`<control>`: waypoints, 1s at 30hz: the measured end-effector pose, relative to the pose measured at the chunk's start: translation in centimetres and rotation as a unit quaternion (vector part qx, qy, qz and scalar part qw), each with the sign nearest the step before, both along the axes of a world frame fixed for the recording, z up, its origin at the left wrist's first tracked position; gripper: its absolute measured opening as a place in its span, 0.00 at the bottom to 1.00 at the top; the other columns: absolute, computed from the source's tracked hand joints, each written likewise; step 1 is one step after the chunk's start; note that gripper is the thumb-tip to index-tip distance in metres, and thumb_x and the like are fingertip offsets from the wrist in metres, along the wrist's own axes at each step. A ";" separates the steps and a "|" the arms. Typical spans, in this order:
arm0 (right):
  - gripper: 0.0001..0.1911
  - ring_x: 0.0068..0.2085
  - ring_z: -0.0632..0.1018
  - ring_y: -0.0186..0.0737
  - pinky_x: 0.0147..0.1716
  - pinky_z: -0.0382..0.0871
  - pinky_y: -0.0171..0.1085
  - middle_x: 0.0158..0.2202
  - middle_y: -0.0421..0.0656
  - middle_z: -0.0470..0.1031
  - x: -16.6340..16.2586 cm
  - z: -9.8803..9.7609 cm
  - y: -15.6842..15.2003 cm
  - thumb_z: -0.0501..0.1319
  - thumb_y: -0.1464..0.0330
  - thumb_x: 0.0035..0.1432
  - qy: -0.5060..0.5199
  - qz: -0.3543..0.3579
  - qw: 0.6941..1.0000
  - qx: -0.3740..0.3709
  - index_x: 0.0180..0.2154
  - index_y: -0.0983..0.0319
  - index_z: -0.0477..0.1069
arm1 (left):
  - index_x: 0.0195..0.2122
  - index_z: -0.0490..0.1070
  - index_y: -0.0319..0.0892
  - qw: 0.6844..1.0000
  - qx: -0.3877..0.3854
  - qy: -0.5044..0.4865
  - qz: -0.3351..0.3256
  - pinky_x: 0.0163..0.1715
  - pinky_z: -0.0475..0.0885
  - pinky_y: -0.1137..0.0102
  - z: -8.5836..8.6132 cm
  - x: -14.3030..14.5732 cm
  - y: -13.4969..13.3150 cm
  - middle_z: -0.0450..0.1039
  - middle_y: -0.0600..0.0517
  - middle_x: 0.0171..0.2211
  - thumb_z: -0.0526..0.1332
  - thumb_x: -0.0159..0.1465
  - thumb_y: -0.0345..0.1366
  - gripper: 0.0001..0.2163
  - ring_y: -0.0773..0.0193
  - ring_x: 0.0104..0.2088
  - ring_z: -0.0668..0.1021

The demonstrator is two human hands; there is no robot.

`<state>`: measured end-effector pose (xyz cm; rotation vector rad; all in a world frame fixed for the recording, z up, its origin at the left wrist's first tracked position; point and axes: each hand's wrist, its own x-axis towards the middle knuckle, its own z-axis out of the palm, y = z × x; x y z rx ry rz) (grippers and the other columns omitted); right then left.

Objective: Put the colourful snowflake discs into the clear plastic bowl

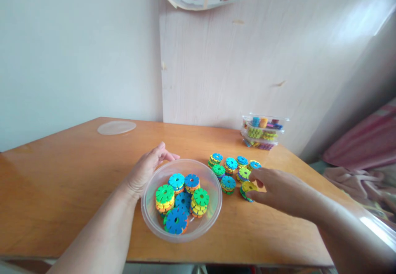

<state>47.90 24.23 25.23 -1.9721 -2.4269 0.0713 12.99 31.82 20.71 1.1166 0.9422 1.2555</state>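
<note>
A round clear plastic bowl (pixel 145 214) stands near the table's front, holding several stacks of slotted plastic discs in blue, green, yellow and orange. My left hand (pixel 151 162) curves against the bowl's left side, its fingers reaching round the far rim. To the right of the bowl, several short disc stacks stand on the tabletop, among them a blue-topped stack (pixel 228 183) and a green-topped stack (pixel 218 170). At the yellow-topped stack (pixel 247 188) is my right hand (pixel 272 187), with thumb and fingers apart around its right side; the fingers partly cover it.
On the wooden table (pixel 77 191), a flat round translucent lid (pixel 116 127) lies at the back left. Stacked clear boxes (pixel 262 131) with colourful pieces stand at the back right by the wall. Crumpled cloth (pixel 349 187) lies beyond the right edge.
</note>
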 end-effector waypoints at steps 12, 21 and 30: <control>0.09 0.33 0.75 0.40 0.32 0.63 0.39 0.34 0.42 0.76 -3.4 2.5 -0.1 0.62 0.60 0.59 0.090 0.090 0.989 0.081 0.38 0.58 0.73 | 0.27 0.76 0.41 0.999 0.023 0.020 -0.017 0.53 0.70 0.52 -0.5 -0.3 0.4 0.81 0.40 0.43 0.62 0.57 0.64 0.27 0.45 0.48 0.80; 0.13 0.40 0.75 0.43 0.38 0.64 0.40 0.42 0.45 0.75 -11.9 4.9 0.4 0.65 0.64 0.56 0.068 0.307 0.949 0.026 0.45 0.57 0.77 | 0.28 0.78 0.41 0.998 0.050 0.034 -0.020 0.54 0.69 0.54 -1.0 -0.4 0.6 0.81 0.42 0.43 0.59 0.60 0.65 0.28 0.47 0.48 0.80; 0.15 0.43 0.75 0.49 0.40 0.64 0.43 0.42 0.47 0.76 -14.4 3.5 1.9 0.66 0.62 0.57 -0.013 0.333 0.943 0.024 0.47 0.57 0.78 | 0.28 0.79 0.42 0.997 0.064 0.041 -0.021 0.56 0.68 0.55 -1.0 -0.3 0.4 0.82 0.42 0.43 0.57 0.62 0.64 0.28 0.48 0.48 0.80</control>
